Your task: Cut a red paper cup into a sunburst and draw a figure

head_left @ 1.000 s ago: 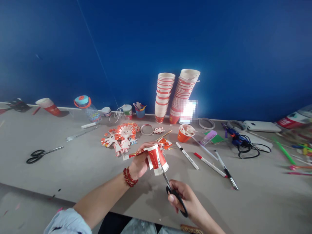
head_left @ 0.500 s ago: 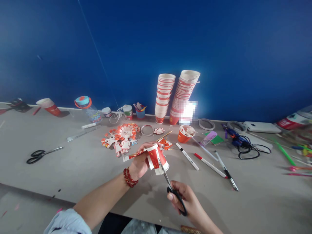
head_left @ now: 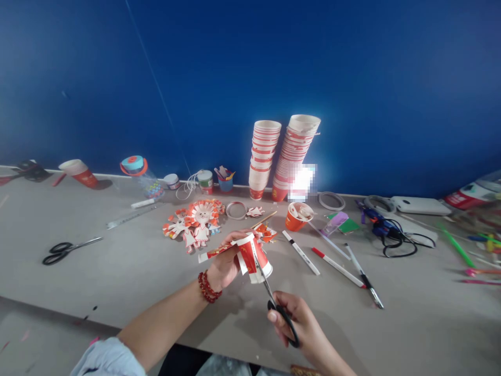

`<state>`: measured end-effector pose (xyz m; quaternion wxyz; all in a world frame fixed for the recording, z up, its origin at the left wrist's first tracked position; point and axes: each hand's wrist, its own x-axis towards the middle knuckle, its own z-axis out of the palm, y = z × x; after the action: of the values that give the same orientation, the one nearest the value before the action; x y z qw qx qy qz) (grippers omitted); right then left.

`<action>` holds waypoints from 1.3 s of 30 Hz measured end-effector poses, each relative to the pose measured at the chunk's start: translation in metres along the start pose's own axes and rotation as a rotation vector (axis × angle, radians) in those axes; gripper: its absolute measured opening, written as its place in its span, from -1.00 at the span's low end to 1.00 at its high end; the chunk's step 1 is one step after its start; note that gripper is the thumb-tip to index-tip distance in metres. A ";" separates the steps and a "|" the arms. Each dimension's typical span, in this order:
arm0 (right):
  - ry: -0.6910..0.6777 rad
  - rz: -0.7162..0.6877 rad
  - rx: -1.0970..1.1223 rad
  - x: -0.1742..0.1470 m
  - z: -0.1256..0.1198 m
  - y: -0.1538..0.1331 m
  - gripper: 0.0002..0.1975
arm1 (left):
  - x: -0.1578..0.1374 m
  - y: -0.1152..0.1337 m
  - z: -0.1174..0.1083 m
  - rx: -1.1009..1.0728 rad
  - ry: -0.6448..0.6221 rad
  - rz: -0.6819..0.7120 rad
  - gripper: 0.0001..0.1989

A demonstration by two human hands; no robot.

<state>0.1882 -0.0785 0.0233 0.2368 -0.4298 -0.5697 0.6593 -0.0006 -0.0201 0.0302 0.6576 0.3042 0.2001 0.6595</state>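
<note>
A: What lies nearest?
B: The right hand (head_left: 293, 321), closed around the black handles of steel-bladed scissors (head_left: 267, 288).
A: And the left hand (head_left: 226, 267)?
B: It grips a partly cut, red-and-white paper cup (head_left: 249, 256) above the grey tabletop (head_left: 129, 282); the blades overlap the cup's wall.
A: Beyond?
B: A slim white marker pen (head_left: 301, 253); farther, two tall paper-cup stacks (head_left: 260, 175) before a blue wall (head_left: 219, 78).

Cut paper cup (head_left: 248, 253): smooth printed paper, slight sheen
Held scissors (head_left: 271, 298): shiny metal blades, black plastic handles
Bead bracelet (head_left: 208, 288): glossy beads, material unclear
Sleeve (head_left: 107, 357): matt cloth, creased
Cup stack (head_left: 260, 175): paper, smooth
Drink bottle (head_left: 143, 181): clear plastic, coloured plastic lid
Marker (head_left: 301, 253): smooth plastic
Tabletop (head_left: 148, 277): matt, smooth
Wall (head_left: 219, 68): smooth, soft sheen
</note>
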 end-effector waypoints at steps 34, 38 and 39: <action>-0.005 0.002 -0.011 0.002 0.002 -0.005 -0.35 | -0.005 -0.002 0.004 0.044 -0.071 -0.003 -0.90; -0.019 -0.022 -0.008 0.003 0.002 -0.006 -0.35 | -0.007 -0.002 0.006 0.067 -0.096 -0.028 -0.88; -0.010 -0.021 -0.016 0.003 0.002 -0.006 -0.36 | -0.008 -0.001 0.007 0.069 -0.094 -0.034 -0.88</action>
<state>0.1837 -0.0759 0.0286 0.2372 -0.4222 -0.5807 0.6544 0.0045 -0.0285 0.0333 0.6665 0.3540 0.1967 0.6260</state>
